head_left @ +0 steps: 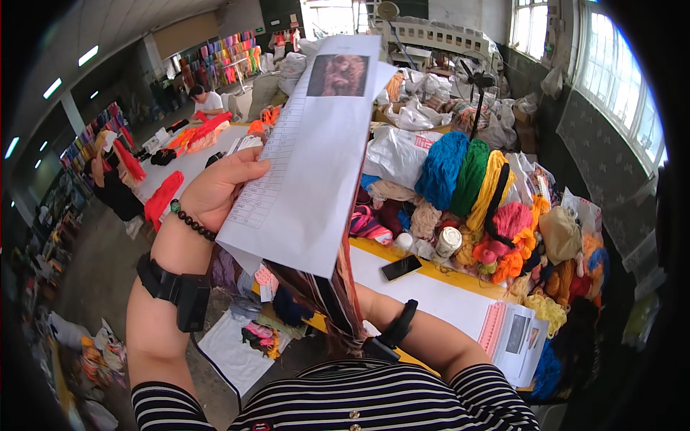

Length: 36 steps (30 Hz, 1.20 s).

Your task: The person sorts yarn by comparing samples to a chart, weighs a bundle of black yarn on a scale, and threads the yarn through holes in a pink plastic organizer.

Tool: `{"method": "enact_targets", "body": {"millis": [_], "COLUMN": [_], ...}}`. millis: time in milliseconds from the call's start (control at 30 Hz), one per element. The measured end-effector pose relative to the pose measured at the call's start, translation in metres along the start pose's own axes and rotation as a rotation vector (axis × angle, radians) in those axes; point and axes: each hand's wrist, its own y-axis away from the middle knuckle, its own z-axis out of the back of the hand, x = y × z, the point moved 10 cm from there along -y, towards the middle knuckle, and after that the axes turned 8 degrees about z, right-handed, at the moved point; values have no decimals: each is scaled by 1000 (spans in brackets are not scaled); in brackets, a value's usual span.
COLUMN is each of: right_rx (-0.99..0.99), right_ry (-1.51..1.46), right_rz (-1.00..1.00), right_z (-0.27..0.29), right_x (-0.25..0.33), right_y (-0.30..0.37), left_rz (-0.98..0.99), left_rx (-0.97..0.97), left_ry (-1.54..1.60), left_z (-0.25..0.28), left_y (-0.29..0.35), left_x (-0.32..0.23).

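Observation:
My left hand [221, 188] grips a printed paper sheet [305, 172] by its left edge, thumb on the front. The sheet is held up tilted and carries a small picture at the top and a table along one side. Under and behind it hangs a dark striped fringed textile [332, 305] in brown, black and pink. My right forearm [431, 327] reaches in behind this textile, and the hand itself is hidden there. Both wrists wear black strapped devices; a dark bead bracelet [192, 221] circles the left one.
On the table [453, 287], right of the sheet, lie a phone [401, 268], a white jar [448, 243], yarn skeins [471, 176] and another printed sheet [516, 341]. White bags [395, 154] stand behind. Two people work at a far-left table [162, 176]. A white cloth [233, 352] lies low left.

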Motion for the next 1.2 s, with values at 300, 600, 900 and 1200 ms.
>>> {"method": "enact_targets", "body": {"millis": [300,600,900,1200], "right_rx": [337,-33,-292,-31], "right_ry": [-409,1373,2216,1619], "right_rz": [-219,-264,401,-189], "right_z": [8,29,32,20], "right_x": [9,96,227,42], "right_y": [96,83,21,51], "left_rz": [-110,-284,-834,-138], "left_rx": [-174,-777,-59,-655], "left_ry": [-289,-1823,-1815,-1439], "left_z": [47,83,-48,126], "left_y": [43,44,65,22], "left_x": [-42,14,129,176]}}
